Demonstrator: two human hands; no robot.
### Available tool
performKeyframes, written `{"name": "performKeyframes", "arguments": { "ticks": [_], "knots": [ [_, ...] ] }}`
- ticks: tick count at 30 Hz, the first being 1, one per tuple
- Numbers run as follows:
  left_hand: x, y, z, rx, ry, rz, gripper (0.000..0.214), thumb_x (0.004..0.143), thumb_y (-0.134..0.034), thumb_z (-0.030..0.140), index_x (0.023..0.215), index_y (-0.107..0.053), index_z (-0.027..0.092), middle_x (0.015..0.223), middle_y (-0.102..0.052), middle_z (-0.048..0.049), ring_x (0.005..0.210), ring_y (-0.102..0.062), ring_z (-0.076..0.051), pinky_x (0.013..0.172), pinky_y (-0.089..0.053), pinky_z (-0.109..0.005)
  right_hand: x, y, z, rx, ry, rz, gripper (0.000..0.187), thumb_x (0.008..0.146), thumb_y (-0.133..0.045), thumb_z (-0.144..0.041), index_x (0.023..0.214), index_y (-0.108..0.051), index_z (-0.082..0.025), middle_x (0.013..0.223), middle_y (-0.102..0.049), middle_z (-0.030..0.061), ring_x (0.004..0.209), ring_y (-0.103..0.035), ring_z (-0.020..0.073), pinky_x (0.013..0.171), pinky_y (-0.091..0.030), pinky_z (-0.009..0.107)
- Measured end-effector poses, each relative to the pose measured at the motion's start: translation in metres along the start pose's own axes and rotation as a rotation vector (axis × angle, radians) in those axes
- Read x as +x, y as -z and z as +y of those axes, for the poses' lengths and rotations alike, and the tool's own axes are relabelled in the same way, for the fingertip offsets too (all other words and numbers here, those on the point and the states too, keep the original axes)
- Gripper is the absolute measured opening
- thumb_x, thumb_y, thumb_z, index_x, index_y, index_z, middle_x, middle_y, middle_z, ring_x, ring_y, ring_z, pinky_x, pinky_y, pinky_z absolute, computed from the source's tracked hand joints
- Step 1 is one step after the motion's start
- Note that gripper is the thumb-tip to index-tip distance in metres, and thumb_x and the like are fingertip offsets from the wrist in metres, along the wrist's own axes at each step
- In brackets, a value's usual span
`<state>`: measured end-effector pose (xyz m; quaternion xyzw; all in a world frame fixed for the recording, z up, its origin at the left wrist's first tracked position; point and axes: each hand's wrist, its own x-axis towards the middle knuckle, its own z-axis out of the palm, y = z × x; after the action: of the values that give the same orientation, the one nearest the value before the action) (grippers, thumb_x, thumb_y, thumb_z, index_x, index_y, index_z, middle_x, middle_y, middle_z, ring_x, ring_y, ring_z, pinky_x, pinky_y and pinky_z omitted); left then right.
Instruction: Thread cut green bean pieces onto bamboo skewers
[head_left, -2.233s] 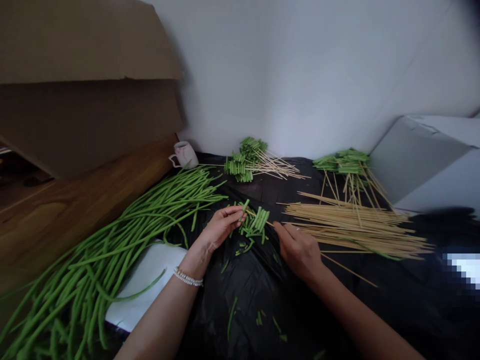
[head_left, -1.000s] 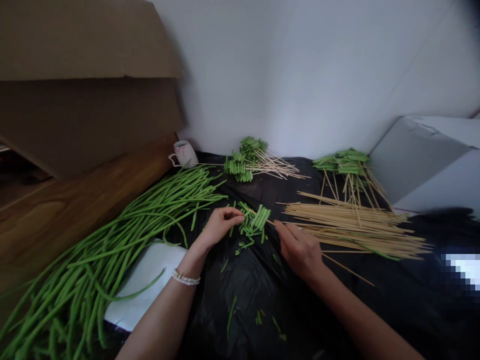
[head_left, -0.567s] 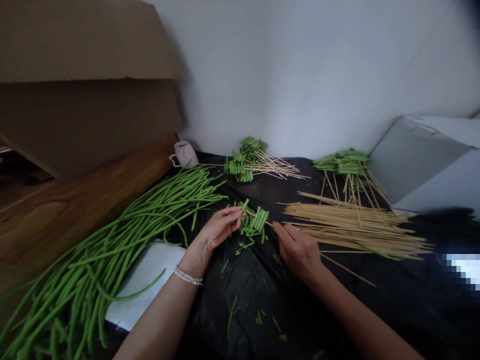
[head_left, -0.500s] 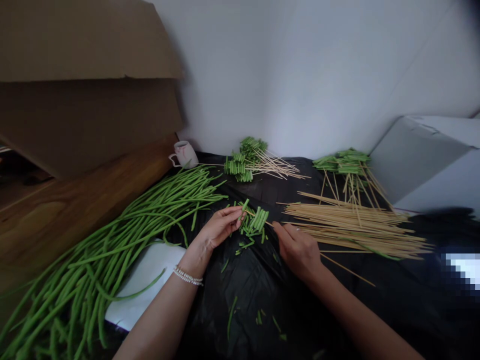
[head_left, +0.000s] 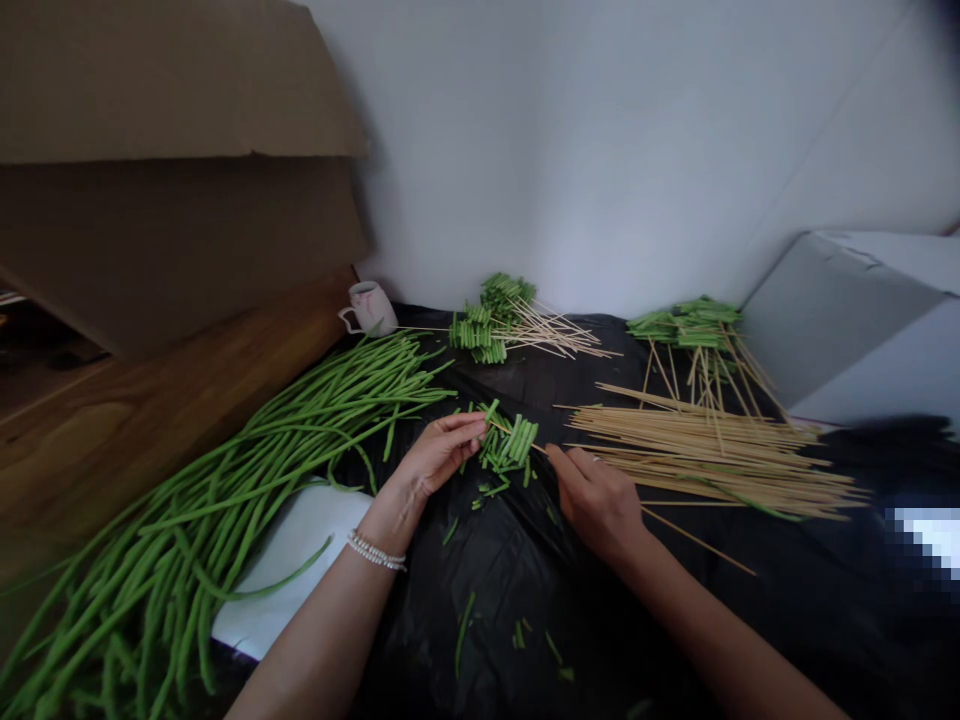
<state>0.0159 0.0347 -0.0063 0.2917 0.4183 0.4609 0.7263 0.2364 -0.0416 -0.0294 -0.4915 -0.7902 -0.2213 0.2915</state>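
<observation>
My left hand (head_left: 439, 455) pinches a short cut piece of green bean (head_left: 490, 411) at its fingertips, right at the tip of a thin bamboo skewer (head_left: 541, 447). My right hand (head_left: 596, 495) is closed on that skewer, which carries several bean pieces (head_left: 519, 438) side by side. Loose cut bean pieces (head_left: 491, 480) lie on the black plastic sheet (head_left: 495, 580) just under both hands.
A big heap of long green beans (head_left: 247, 470) lies left. Bare skewers (head_left: 705, 450) are piled right. Finished bean skewers (head_left: 487, 325) and another stack (head_left: 686, 325) lie at the back. A white cup (head_left: 367, 307), a cardboard box (head_left: 172, 160) and a grey box (head_left: 855, 320) border the area.
My left hand dipped to the loose pieces a second ago, then lifted again with a bean piece to the skewer tip. My right hand has stayed put.
</observation>
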Motion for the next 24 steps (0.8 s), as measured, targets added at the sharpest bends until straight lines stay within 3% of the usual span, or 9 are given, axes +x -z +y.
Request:
{"name": "performKeyframes", "arguments": {
  "ticks": [14, 24],
  "knots": [
    [-0.0008, -0.0018, -0.0044, 0.040, -0.008, -0.030, 0.030, 0.056, -0.086, 0.014, 0.083, -0.074, 0.011, 0.070, -0.067, -0.0014, 0.060, -0.058, -0.005, 0.060, -0.048, -0.015, -0.0002, -0.0010, -0.0021, -0.003, -0.006, -0.017, 0.030, 0.088, -0.044, -0.011, 0.108, -0.065, -0.015, 0.069, -0.057, 0.0000, 0.062, -0.049, 0.0110, 0.058, -0.031, 0.028],
    [-0.0015, -0.0002, -0.0043, -0.028, 0.085, -0.108, 0.019, 0.062, -0.081, 0.009, 0.078, -0.070, 0.011, 0.067, -0.064, -0.0021, 0.061, -0.058, -0.008, 0.059, -0.047, -0.018, -0.0001, 0.0007, -0.0028, 0.010, 0.013, 0.012, 0.031, 0.087, -0.044, -0.009, 0.109, -0.065, -0.013, 0.070, -0.057, 0.0004, 0.061, -0.049, 0.0105, 0.057, -0.032, 0.027]
  ]
}}
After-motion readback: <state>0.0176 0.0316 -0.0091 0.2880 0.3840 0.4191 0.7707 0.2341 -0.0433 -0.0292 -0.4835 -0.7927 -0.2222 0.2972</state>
